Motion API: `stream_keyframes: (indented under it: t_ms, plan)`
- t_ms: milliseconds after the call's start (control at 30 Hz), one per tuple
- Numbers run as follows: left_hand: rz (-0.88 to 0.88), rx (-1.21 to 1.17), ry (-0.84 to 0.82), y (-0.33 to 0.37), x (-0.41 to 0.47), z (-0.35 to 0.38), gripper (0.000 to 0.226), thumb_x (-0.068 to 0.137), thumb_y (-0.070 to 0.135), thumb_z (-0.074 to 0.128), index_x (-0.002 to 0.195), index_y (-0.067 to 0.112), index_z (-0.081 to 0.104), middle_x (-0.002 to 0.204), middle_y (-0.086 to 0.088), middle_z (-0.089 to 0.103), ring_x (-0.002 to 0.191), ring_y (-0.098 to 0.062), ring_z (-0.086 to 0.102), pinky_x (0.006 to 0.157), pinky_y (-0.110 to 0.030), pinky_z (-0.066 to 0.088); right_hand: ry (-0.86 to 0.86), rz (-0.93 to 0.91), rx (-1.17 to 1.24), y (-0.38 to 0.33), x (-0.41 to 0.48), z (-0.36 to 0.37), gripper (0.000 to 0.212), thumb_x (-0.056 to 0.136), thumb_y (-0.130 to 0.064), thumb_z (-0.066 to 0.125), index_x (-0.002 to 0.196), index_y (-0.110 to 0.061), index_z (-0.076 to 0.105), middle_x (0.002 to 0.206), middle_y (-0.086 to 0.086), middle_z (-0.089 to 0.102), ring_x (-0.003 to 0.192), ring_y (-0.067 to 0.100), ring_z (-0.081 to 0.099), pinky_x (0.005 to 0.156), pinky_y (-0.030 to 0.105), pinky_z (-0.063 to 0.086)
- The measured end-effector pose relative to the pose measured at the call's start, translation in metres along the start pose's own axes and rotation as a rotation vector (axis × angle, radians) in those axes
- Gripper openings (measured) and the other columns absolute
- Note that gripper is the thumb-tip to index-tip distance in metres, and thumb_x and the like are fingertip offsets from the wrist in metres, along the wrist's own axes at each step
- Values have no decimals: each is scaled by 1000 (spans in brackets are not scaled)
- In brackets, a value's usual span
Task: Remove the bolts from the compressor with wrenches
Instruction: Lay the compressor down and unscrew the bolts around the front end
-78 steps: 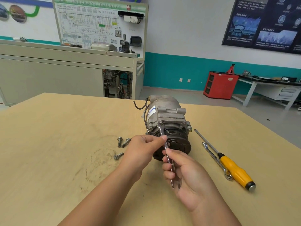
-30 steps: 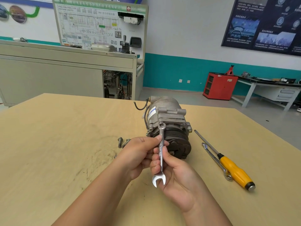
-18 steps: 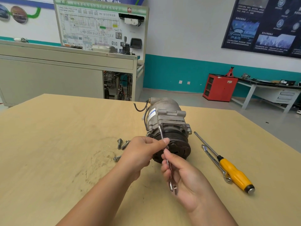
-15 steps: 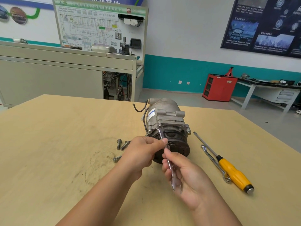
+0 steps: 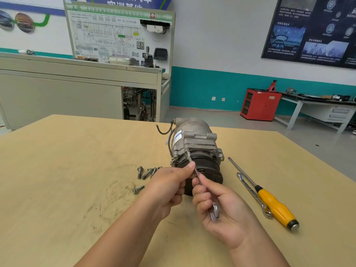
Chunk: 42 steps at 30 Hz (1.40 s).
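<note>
- Steel wrench point(image 5: 190, 159) is held by both hands. Its upper shaft is pinched by the L hand point(image 5: 167, 187), and its lower part, near the open end, is wrapped by the curled fingers of the R hand point(image 5: 221, 209).
- The compressor point(image 5: 194, 140) is found lying on its side mid-table point(image 5: 57, 170), pulley end turned toward the person, just beyond both hands.
- Key relation: the wrench's far end is seated on the flange at the pulley's upper left, presumably on a bolt head, which is hidden by the tool. The long axis is run from there down and rightward toward the person.
- The L hand is placed nearer the bolt and judged to act as a steadier. The R hand sits at the free end, where leverage is best had.
- Next swing is judged to pivot about that far end; room looks limited by pulley and tabletop.
- Several loose bolts point(image 5: 146, 173) are seen on the table, left of the compressor, so the job is judged partly done. Another bolt point(image 5: 221, 157) is seen on the flange's R side.
- A yellow-handled screwdriver point(image 5: 273, 206) and a 2nd wrench point(image 5: 250, 191) are laid side by side to the R, unheld.
</note>
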<state>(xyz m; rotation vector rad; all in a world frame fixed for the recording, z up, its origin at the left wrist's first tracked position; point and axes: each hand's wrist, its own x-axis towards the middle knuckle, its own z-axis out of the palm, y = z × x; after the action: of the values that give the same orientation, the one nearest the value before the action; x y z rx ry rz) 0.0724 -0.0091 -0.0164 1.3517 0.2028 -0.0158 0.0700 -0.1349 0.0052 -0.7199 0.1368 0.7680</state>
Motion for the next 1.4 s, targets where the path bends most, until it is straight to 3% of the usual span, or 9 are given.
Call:
stream_keyframes:
  t_ms: [100,167,300,500,667,833,1000,1233,1400]
  plan:
    - [20,59,9,1,-2,-2,36,75,44,69,72,9,64,57,0,30,48,-11,20,39,-18,14,43,-54,-48,8,0,6,15,63,-13,65,58,1,66,48,4,51,32,7,48,30,12,40]
    - [7,33,18,1,-3,-3,32,75,43,70,70,11,71,53,1,38,49,-11,24,43,-20,15,69,-93,-62,13,0,9,17,69,-12,65,56,0,65,47,5,53,32,8,49,31,13,40]
    - [-21,10,22,4,-6,-4,33,86,36,61,66,16,77,40,6,40,37,-8,32,44,-21,18,86,-171,-103,21,6,11,43,87,-7,58,45,-3,65,44,6,55,31,11,52,33,14,40]
    - [-9,-6,14,6,-9,-1,41,95,27,52,65,12,76,34,3,36,26,-7,33,32,-12,27,50,-209,-107,29,10,13,17,90,-4,54,75,-2,61,46,6,53,34,11,52,35,16,42]
    - [-36,-78,-24,8,-11,-3,41,95,27,51,67,10,76,35,3,36,26,-7,33,32,-12,28,-54,-139,-54,24,8,1,33,93,-17,48,76,4,68,59,14,62,44,19,60,42,23,50]
    - [-94,-123,-43,8,-14,-2,45,95,29,50,61,13,76,35,3,36,26,-8,33,31,-14,28,-91,-150,-113,25,7,-1,24,74,-13,56,66,1,73,60,12,61,47,17,60,46,23,51]
    - [-112,-179,-38,4,-12,-4,44,95,28,50,63,11,74,38,4,37,28,-7,34,30,-13,30,-16,-109,-71,31,13,-1,20,74,-15,59,64,1,68,55,10,57,41,15,56,42,21,49]
    - [-42,-28,6,-3,-7,1,43,95,35,50,66,14,75,52,1,46,50,-12,35,51,-23,27,103,-168,-82,27,8,-5,16,87,-7,56,72,0,59,49,4,49,34,7,46,34,14,40]
    - [117,186,122,-3,-9,5,44,94,39,51,66,16,75,45,10,49,40,-5,37,48,-20,28,158,-279,-260,23,6,-5,12,88,-2,56,77,-3,57,47,5,51,35,9,52,34,17,42]
